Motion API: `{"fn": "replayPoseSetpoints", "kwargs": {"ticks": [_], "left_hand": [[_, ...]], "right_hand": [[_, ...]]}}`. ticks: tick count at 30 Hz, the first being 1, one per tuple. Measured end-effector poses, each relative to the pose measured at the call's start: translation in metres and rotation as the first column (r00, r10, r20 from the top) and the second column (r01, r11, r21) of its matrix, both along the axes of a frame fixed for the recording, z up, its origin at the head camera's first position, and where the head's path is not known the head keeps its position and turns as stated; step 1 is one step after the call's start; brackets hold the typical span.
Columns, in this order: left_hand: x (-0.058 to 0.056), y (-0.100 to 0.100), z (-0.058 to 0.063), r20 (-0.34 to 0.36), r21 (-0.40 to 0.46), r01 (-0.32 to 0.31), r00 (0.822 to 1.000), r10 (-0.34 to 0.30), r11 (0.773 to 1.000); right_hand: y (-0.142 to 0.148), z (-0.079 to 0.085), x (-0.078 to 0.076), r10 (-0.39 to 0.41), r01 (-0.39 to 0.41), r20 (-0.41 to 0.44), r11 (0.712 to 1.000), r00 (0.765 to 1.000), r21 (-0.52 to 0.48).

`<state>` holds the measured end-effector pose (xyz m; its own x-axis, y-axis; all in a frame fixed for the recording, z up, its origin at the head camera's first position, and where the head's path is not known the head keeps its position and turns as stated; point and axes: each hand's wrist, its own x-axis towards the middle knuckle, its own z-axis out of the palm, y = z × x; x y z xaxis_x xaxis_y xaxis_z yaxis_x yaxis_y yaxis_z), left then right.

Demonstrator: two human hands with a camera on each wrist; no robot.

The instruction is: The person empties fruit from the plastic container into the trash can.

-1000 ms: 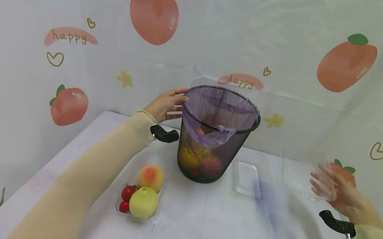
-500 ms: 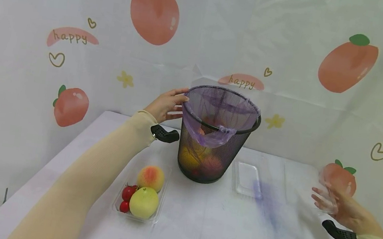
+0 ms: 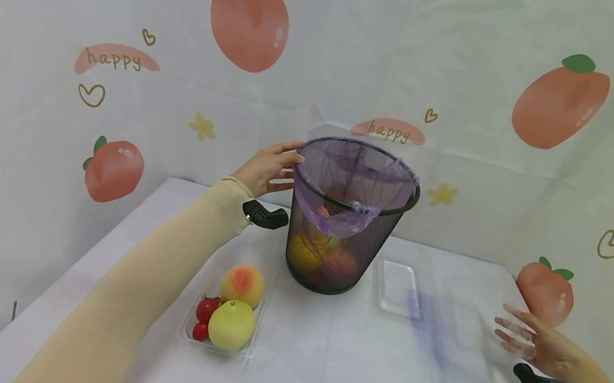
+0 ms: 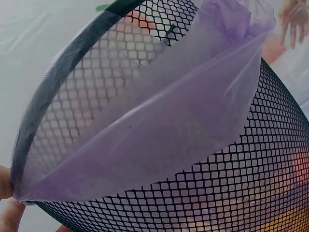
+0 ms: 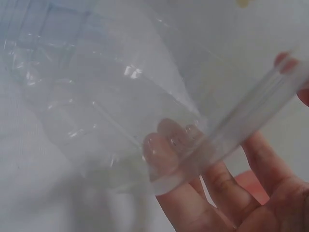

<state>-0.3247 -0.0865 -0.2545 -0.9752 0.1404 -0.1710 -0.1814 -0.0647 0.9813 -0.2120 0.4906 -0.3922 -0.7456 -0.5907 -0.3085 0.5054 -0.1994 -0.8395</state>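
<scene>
My left hand (image 3: 269, 170) holds the rim of a black wire-mesh bin (image 3: 303, 223), thumb over the edge. A purple bag (image 4: 159, 140) lines the bin and folds over its rim. Yellow and red fruit (image 3: 327, 259) shows through the mesh. At the right, my right hand (image 3: 556, 350) grips a clear plastic container (image 5: 111, 111) low over the table. In the right wrist view, fingers (image 5: 224, 186) show behind its clear wall and the thumb is partly cut off. The head view shows this container only faintly.
A clear tray (image 3: 255, 340) holds a peach (image 3: 242, 285), a yellow-green round fruit (image 3: 231, 325) and small red tomatoes (image 3: 206, 310). Right of the bin lies a clear lid or tray (image 3: 399, 288). A bluish-purple patch (image 3: 431, 331) marks the table. A printed cloth (image 3: 304, 36) hangs behind.
My right hand has lowered the clear container from an upright tilt toward the table. The left hand still holds the bin's rim.
</scene>
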Motion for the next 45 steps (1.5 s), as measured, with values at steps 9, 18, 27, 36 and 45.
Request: {"fn": "replayPoseSetpoints", "kwargs": {"ticks": [9, 18, 27, 36, 45], "left_hand": [[0.0, 0.0, -0.001, -0.006, -0.016, -0.003, 1.0, 0.003, 1.0], [0.0, 0.0, -0.001, -0.013, -0.021, -0.003, 1.0, 0.002, 1.0], [-0.001, 0.0, -0.001, -0.008, -0.018, 0.0, 1.0, 0.0, 1.0], [-0.002, 0.001, -0.002, -0.008, -0.016, -0.003, 1.0, 0.003, 1.0], [-0.001, 0.0, -0.002, -0.007, -0.014, -0.005, 1.0, 0.005, 1.0]], "right_hand": [[-0.001, -0.006, 0.001, 0.039, -0.04, 0.048, 0.999, 0.998, 0.012], [0.001, -0.012, 0.0, 0.052, -0.052, 0.001, 0.999, 0.999, 0.006], [0.005, -0.011, 0.0, -0.006, 0.002, 0.029, 0.989, 1.0, 0.145], [0.009, -0.012, -0.001, 0.031, -0.034, 0.033, 0.995, 0.999, 0.099], [0.01, -0.012, 0.0, 0.032, -0.037, 0.049, 0.995, 0.998, 0.093]]}}
